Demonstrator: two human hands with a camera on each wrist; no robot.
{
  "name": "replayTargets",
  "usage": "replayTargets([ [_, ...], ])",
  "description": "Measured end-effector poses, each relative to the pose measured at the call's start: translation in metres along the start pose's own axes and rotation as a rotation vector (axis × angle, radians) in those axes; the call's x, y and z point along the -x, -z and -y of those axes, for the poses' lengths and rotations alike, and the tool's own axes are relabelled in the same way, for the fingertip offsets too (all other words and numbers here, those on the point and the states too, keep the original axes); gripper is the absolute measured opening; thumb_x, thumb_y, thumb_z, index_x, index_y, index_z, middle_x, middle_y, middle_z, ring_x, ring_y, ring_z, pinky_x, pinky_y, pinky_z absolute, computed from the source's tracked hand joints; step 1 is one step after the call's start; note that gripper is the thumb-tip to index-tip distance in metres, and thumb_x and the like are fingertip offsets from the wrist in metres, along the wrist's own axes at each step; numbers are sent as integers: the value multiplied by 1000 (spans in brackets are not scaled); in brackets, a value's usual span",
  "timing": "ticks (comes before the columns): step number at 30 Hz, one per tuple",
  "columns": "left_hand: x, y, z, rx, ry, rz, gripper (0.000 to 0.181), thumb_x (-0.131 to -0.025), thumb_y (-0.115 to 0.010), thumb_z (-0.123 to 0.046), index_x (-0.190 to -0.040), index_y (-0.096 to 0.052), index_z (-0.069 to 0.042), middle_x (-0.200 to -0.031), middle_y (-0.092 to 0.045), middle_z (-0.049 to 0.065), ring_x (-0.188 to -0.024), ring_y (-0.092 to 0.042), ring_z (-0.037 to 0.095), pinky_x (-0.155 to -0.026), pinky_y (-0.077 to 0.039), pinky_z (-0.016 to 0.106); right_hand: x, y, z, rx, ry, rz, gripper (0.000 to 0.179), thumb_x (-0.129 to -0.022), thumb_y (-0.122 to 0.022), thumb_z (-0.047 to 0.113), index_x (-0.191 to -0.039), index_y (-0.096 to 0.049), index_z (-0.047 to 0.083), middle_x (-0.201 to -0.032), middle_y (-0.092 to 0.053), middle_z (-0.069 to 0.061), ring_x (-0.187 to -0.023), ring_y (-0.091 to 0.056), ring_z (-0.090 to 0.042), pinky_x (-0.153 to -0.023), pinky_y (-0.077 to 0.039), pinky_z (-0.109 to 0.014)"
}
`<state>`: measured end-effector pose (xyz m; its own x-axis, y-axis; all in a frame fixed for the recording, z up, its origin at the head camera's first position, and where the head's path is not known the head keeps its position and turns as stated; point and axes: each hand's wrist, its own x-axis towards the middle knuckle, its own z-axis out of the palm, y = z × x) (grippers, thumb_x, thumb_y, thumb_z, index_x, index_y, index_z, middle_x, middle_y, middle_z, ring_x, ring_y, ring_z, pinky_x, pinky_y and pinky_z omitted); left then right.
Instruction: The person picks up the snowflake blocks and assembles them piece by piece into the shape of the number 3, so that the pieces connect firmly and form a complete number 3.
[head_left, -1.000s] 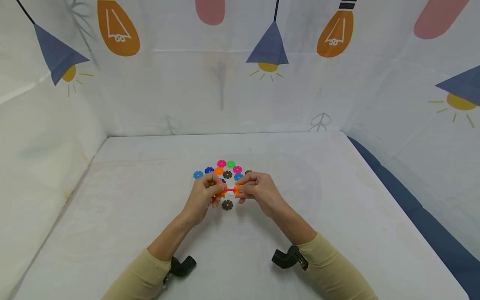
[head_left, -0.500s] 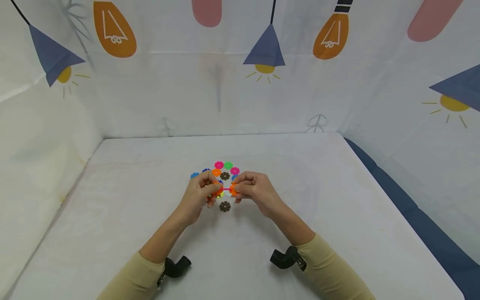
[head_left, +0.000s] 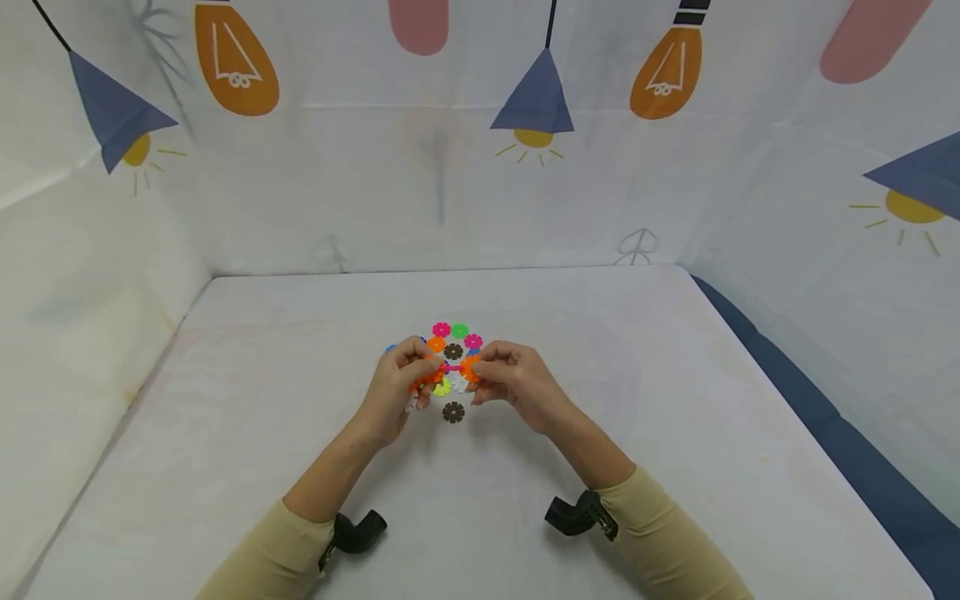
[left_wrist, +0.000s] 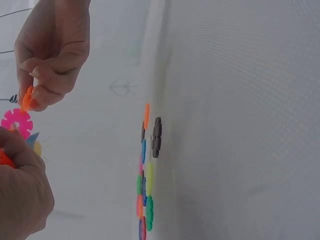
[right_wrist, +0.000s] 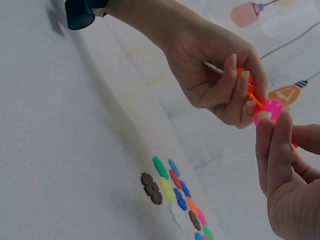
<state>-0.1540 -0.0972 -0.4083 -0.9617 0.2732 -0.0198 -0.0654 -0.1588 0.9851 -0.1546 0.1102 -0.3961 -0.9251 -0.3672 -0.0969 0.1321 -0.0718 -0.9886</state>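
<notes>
In the head view, my left hand [head_left: 392, 390] and right hand [head_left: 519, 385] meet over a group of notched plastic discs. A pink snowflake disc [left_wrist: 17, 123], seen nearly edge-on in the head view, stands between the fingertips. My left thumb and fingers pinch orange discs [right_wrist: 250, 89] at its left side. On the other side my right hand pinches an orange disc [head_left: 468, 369], slotted against the pink one. Fingers cover much of the joined pieces. Both wrist views show this piece held up above the table.
Loose discs lie flat on the white table [head_left: 675, 400], among them a brown disc [head_left: 453, 412], a yellow disc [head_left: 442, 387], a green disc [head_left: 460, 331] and a pink disc [head_left: 441, 330]. Printed fabric walls [head_left: 360, 183] enclose the table's back and sides.
Between my hands the joined discs have risen slightly, and the pink disc has tilted a little. More of the yellow and white discs shows below them. Both hands keep their grip.
</notes>
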Motion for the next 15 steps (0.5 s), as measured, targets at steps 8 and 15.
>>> replayTargets([
  [8, -1, -3, 2, -5, 34, 42, 16, -101, -54, -22, -94, -49, -8, -73, -52, -1, -51, -46, 9, -46, -42, 16, 2, 1, 0, 47, 43, 14, 21, -96, -60, 15, -81, -57, 0, -67, -68, -4, -53, -64, -14, -53, -53, -22],
  [15, 0, -4, 2, -49, 64, 72, 25, -100, -58, -32, -102, -50, -9, -78, -53, -1, -52, -45, 10, -44, -39, 16, 3, -1, 1, 63, 71, -10, 24, -95, -59, 15, -77, -56, 1, -65, -66, -4, -50, -60, -14, -50, -51, -21],
])
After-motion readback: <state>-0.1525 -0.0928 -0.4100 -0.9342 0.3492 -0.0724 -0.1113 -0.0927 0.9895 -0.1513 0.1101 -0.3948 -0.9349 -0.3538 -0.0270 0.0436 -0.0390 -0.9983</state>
